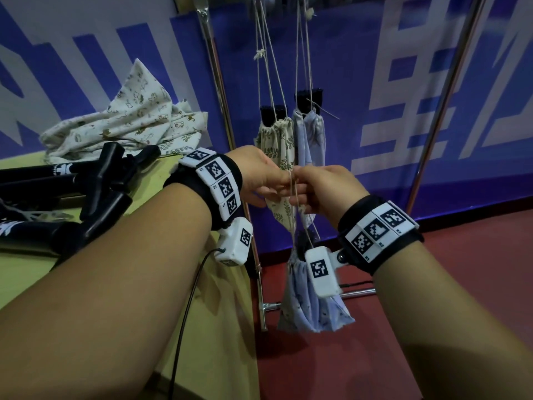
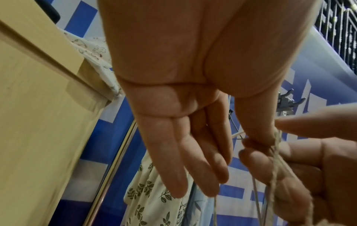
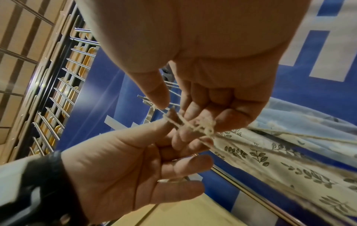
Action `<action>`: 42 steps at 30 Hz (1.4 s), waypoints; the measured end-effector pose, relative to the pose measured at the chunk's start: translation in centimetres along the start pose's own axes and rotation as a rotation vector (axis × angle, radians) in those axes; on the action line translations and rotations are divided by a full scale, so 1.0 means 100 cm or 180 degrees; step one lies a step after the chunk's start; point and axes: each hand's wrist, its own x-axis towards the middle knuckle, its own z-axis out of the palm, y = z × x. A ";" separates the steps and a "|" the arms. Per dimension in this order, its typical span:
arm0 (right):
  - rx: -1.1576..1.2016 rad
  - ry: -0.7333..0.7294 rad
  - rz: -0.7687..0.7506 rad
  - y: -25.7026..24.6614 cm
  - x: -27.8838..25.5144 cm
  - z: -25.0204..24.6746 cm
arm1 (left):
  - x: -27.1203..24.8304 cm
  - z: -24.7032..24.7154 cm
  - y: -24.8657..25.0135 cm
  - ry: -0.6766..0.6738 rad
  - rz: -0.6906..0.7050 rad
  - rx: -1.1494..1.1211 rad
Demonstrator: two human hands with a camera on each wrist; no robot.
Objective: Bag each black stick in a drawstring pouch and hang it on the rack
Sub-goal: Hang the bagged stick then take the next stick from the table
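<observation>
Knotting drawstring of blue pouch [image 1: 311, 307] before racking.
Left hand [image 1: 259, 174] and right hand [image 1: 326, 189] fingers pinch the cord [image 3: 195, 127]; pouch dangles, keeping it taut.

both hands [image 3: 179, 122] pinch cord [image 3: 195, 126]; leaf-print pouch [image 3: 270, 160] beside

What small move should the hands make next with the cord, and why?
Probably lift the cord up to the rack's top. Both the left hand and right hand pinch it, and the blue pouch hangs below with a dark stick end at its mouth, while two filled pouches already hang from the rack.
</observation>
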 end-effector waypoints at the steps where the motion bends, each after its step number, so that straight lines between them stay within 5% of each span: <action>1: -0.0045 0.0016 -0.0008 0.000 -0.001 0.001 | 0.000 0.000 0.001 -0.0007 0.0005 0.0130; 6: 0.0057 0.0060 -0.0010 0.001 0.001 0.000 | -0.002 0.001 0.007 -0.0509 -0.0164 0.0317; 12: 0.0156 0.0089 -0.0120 -0.002 -0.005 0.000 | 0.011 -0.004 0.004 -0.0111 -0.0003 -0.0130; 18: 0.0193 -0.0066 -0.0399 -0.009 -0.007 0.000 | 0.010 0.004 -0.005 -0.1073 0.0344 -0.0158; 24: -0.0403 0.0243 -0.0557 -0.003 -0.006 -0.014 | 0.006 0.004 -0.004 -0.0849 0.0368 0.0258; 32: -0.0205 0.0364 -0.0353 0.013 -0.016 -0.043 | 0.000 0.016 0.004 -0.0780 0.0381 0.0182; 42: -0.0494 0.0536 -0.0728 -0.064 0.013 -0.062 | 0.005 0.025 0.059 -0.0018 0.0652 -0.0451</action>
